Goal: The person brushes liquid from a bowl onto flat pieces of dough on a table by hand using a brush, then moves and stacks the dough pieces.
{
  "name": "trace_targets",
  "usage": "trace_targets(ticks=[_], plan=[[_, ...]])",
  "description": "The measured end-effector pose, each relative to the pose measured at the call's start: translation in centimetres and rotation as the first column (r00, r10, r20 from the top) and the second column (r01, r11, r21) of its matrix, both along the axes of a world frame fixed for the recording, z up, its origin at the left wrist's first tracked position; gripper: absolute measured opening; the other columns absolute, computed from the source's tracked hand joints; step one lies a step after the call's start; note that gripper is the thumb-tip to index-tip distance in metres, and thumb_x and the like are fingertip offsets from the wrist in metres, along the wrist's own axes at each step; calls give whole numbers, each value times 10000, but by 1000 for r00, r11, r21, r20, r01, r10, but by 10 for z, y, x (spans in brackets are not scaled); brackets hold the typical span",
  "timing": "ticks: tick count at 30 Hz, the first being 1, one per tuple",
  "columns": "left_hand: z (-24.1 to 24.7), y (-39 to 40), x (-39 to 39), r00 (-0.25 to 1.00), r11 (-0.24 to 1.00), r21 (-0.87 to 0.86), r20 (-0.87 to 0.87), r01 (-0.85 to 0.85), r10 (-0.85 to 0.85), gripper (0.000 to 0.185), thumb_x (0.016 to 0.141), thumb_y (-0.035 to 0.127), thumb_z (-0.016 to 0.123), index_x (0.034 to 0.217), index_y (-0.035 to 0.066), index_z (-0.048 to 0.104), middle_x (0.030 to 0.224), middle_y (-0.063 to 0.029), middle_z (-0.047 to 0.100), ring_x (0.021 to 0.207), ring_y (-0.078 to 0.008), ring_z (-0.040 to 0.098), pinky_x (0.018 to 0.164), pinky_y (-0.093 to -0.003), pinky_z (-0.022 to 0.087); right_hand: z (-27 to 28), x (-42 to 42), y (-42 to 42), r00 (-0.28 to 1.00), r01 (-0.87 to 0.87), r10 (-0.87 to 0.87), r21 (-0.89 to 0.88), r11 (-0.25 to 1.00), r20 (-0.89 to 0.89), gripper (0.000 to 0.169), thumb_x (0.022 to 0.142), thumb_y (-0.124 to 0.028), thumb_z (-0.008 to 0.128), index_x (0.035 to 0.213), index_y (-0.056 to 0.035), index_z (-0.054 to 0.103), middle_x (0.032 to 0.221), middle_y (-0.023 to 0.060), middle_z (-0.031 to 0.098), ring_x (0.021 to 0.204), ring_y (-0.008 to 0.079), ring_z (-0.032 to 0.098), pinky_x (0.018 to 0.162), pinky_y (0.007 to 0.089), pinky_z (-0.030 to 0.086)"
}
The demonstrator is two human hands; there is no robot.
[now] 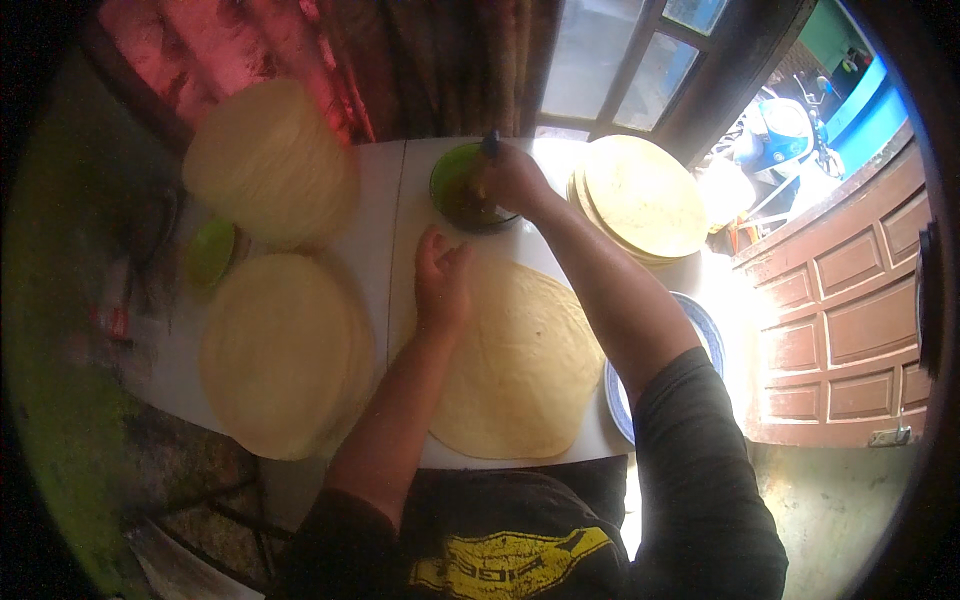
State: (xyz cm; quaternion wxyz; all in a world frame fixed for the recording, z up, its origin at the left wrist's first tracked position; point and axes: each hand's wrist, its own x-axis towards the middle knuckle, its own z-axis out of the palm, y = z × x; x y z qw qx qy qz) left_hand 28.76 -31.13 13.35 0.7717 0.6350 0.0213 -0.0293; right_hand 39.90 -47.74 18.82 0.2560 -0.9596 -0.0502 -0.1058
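A large thin round of dough [525, 367] lies flat on the white table in front of me. Over the green bowl [457, 187], at the table's far side, my right hand [514, 180] is closed around a dark-ended tool, perhaps a brush; its lower end is hidden in the bowl. My left hand [442, 277] hovers palm up with curled, parted fingers, by the dough's upper left edge and nearer to me than the bowl. It holds nothing.
Stacked dough rounds [285, 356] lie at the left, with more rounds [274, 165] behind them and a small green bowl [211, 253] between. Another stack [645, 195] stands at the far right. A blue-rimmed plate [619, 405] sits partly under my right arm. A wooden door [855, 300] is beyond.
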Motion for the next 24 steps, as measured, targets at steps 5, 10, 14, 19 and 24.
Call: trace_targets(ticks=[5, 10, 14, 19, 24], plan=[[-4, -5, 12, 1000, 999, 16, -1, -28, 29, 674, 945, 263, 649, 1494, 49, 320, 1464, -162, 380, 1307, -246, 418, 1086, -357, 352, 23, 8, 4, 993, 41, -54, -118, 992, -107, 317, 973, -259, 512, 1088, -4, 661, 1020, 245, 686, 904, 424, 670, 789, 479, 539], [13, -16, 14, 999, 994, -100, 33, 45, -42, 689, 920, 130, 666, 1485, -20, 301, 1451, -196, 432, 1227, -253, 535, 1047, -354, 418, -9, 12, -5, 995, -81, 88, -162, 983, 41, 303, 1000, -203, 463, 1078, 25, 648, 981, 250, 687, 851, 442, 670, 743, 486, 554], [13, -13, 20, 998, 996, -86, 55, 23, -18, 658, 920, 106, 649, 1475, -31, 322, 1437, -179, 458, 1199, -237, 556, 1026, -339, 428, 16, 6, 6, 998, -69, 69, -184, 980, -4, 304, 985, -233, 488, 1057, 16, 649, 957, 257, 682, 866, 438, 666, 770, 495, 540], [12, -4, 29, 998, 999, 8, 31, 54, -54, 601, 898, 73, 620, 1440, -39, 387, 1352, -165, 543, 1172, -224, 573, 992, -323, 444, 38, -14, 32, 994, -84, 74, 135, 987, 79, 377, 970, -321, 500, 1019, 23, 645, 946, 305, 661, 932, 474, 641, 814, 532, 505], [13, -4, 35, 975, 974, 194, 160, 120, -152, 602, 839, 60, 564, 1428, 25, 445, 1335, -144, 556, 1144, -232, 544, 986, -342, 424, 7, -9, 29, 990, -67, 66, 1, 998, 128, 446, 970, -383, 496, 949, 39, 640, 912, 329, 648, 928, 502, 626, 796, 535, 492]])
